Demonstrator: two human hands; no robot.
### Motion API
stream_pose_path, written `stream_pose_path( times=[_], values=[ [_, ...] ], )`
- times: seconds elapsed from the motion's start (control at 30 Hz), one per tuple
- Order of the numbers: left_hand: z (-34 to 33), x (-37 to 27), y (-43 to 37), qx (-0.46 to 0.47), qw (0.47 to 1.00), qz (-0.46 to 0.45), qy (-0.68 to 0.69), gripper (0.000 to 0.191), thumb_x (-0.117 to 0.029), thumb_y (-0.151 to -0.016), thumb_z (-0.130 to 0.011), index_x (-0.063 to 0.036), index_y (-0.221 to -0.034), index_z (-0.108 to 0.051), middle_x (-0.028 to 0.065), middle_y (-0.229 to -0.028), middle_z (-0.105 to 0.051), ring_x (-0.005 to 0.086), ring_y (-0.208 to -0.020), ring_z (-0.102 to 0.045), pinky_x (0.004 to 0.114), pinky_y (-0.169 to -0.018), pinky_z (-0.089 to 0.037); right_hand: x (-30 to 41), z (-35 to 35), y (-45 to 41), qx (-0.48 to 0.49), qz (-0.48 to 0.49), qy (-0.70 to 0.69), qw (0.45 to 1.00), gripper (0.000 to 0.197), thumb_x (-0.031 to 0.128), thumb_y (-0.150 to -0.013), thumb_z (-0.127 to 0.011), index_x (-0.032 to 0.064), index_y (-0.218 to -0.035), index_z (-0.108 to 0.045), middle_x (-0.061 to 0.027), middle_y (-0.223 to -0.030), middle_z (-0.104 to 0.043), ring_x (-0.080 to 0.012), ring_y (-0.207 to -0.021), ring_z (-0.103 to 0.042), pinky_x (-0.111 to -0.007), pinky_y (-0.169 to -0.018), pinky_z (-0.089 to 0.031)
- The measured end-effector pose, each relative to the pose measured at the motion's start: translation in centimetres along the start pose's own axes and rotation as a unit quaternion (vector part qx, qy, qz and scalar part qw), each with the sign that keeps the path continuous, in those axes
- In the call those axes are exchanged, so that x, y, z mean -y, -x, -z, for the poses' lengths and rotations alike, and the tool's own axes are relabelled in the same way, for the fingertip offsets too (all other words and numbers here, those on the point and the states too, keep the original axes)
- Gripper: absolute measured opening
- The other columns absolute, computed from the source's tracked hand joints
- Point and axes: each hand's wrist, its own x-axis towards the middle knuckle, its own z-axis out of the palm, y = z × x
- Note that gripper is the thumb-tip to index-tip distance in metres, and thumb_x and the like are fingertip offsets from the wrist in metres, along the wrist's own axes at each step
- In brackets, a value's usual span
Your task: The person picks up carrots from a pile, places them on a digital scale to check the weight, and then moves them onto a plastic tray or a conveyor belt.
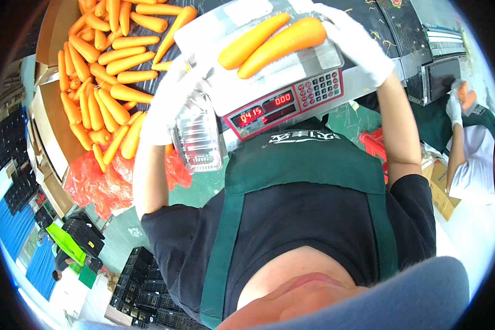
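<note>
Two large carrots (282,45) lie side by side on the pale plate of a digital weighing scale (280,105), whose red-framed panel shows lit digits. My right hand (354,41), in a white glove, is at the thick end of the right carrot; its fingertips blend into the bright plate, so its grip is unclear. Gloved in white as well, my left hand (175,93) grips a clear plastic tray (200,140) at the scale's left side. The tray hangs past the table's near edge, and the fingers hide its upper end.
Many loose carrots (107,74) are heaped left of the scale, beside cardboard boxes (55,119) and red plastic bags (107,181). At right, a co-worker's gloved hand (453,109) holds a clear-wrapped orange item (464,95). Black crates (140,284) stand on the floor behind me.
</note>
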Motion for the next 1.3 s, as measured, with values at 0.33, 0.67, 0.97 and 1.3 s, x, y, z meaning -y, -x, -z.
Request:
stream_pose_path(
  times=[0.33, 0.67, 0.97, 1.3],
  values=[
    [-13.8, -3.1, -5.4, -0.068, 0.984, -0.067, 0.151, 0.074, -0.004, -0.096, -0.057, -0.0029, -0.160, -0.018, 0.0173, -0.098, -0.068, 0.0177, -0.056, -0.064, 0.026, -0.048, -0.053, -6.5, 4.1, -1.6, -0.046, 0.016, -0.059, 0.997, 0.037, 0.001, -0.095, -0.053, 0.0107, -0.129, -0.064, -0.0146, -0.117, -0.062, -0.0314, -0.112, -0.062, -0.040, -0.100, -0.049],
    [-35.1, -17.8, -22.4, 0.058, 0.967, -0.172, 0.178, 0.080, 0.005, -0.085, -0.055, 0.0014, -0.156, -0.018, 0.0141, -0.080, -0.062, 0.0197, -0.051, -0.062, 0.032, -0.044, -0.053, -29.3, 29.2, -2.5, -0.149, -0.016, 0.005, 0.989, 0.032, 0.003, -0.096, -0.056, 0.0030, -0.124, -0.071, -0.0089, -0.129, -0.068, -0.0197, -0.124, -0.060, -0.032, -0.110, -0.042],
    [-31.9, -18.2, -16.9, -0.013, 0.943, -0.333, 0.013, 0.082, -0.017, -0.088, -0.071, -0.0042, -0.158, -0.031, 0.0174, -0.126, -0.060, 0.0267, -0.112, -0.063, 0.037, -0.099, -0.051, -31.4, 31.8, -4.8, -0.283, 0.012, 0.015, 0.959, 0.052, -0.001, -0.095, -0.043, -0.0056, -0.146, -0.049, -0.0177, -0.148, -0.054, -0.0258, -0.137, -0.050, -0.035, -0.118, -0.036],
    [-10.8, 10.8, 7.1, -0.403, 0.801, 0.063, -0.438, 0.037, -0.031, -0.091, -0.071, -0.0030, -0.115, -0.065, 0.0236, -0.095, -0.064, 0.0401, -0.089, -0.065, 0.050, -0.079, -0.053, -0.3, 9.2, -16.2, -0.054, 0.178, 0.013, 0.982, 0.037, 0.004, -0.098, -0.058, 0.0060, -0.134, -0.065, -0.0094, -0.134, -0.064, -0.0188, -0.126, -0.060, -0.031, -0.111, -0.043]
  ],
)
